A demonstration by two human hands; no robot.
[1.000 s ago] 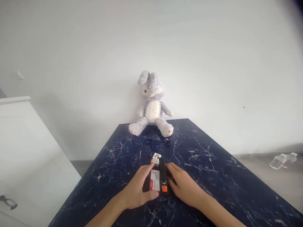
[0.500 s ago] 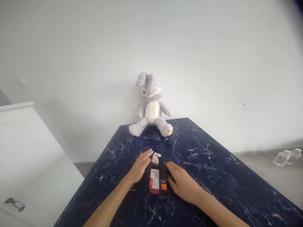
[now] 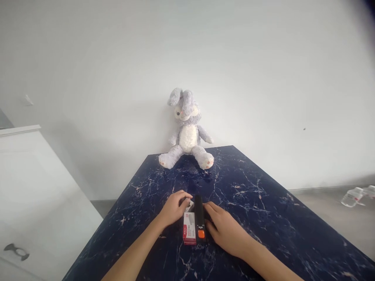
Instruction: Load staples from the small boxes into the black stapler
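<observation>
Mostly lined up, looks like: red box (image 3: 190,229) set mid-table, stapler (image 3: 199,216) alongside at its 3, small box (image 3: 190,205) at its 12, not settled yet. That one's curled round by the left hand (image 3: 175,208); pinched or not can't be told. Right hand's (image 3: 224,226) fingers are loosely spread beside the stapler. Blue marbled table (image 3: 249,203), rabbit (image 3: 188,134) propped at 12, cabinet (image 3: 35,183) at 9, bottles (image 3: 352,197) on the floor at 3.

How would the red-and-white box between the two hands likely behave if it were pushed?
The red-and-white box would likely slide rather than roll, given its flat faces. It should feel fairly stiff, since its edges look straight. Pushed toward the right hand, it would probably soon meet the black item lying alongside.
</observation>
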